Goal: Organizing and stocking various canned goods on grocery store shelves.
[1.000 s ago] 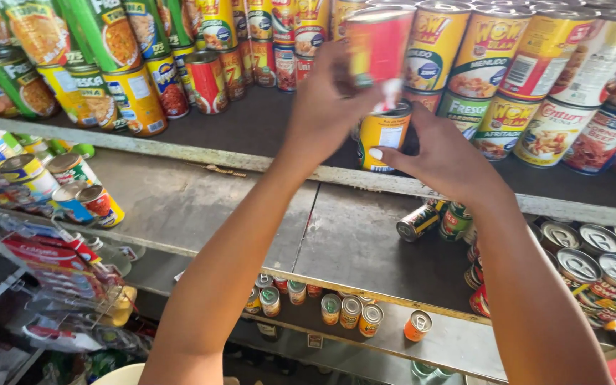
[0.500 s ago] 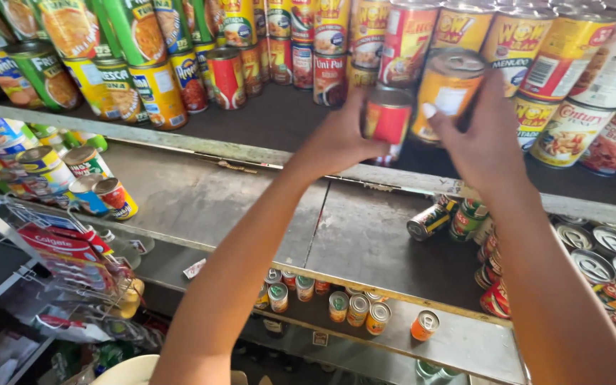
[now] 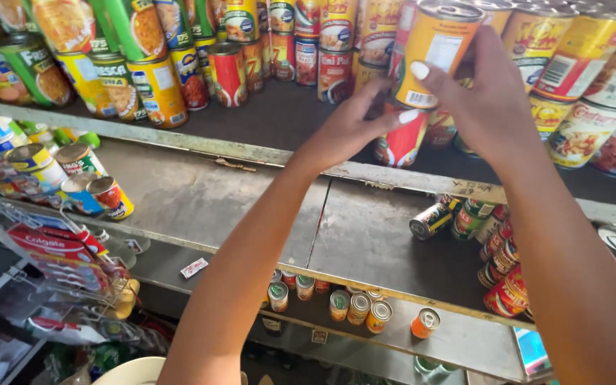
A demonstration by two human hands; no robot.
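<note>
Head view: right hand (image 3: 493, 107) fingers wrapped round yellow can (image 3: 436, 50), held above top shelf (image 3: 279, 117). Left hand (image 3: 354, 128) fingers curled on red can (image 3: 402, 139) below. Risk: stacked off-centre, yellow can topples into neighbouring cans (image 3: 579, 78).

Two bare forearms, no sleeves reaching into view, no watch, bracelet or ring to be seen. Left hand (image 3: 351, 132) with a rounded, medium-length thumbnail painted a pale, whitish polish. Right hand (image 3: 490, 100) with the same pale polish on its thumbnail. Other nails hidden. No gloves, no visible marks.
</note>
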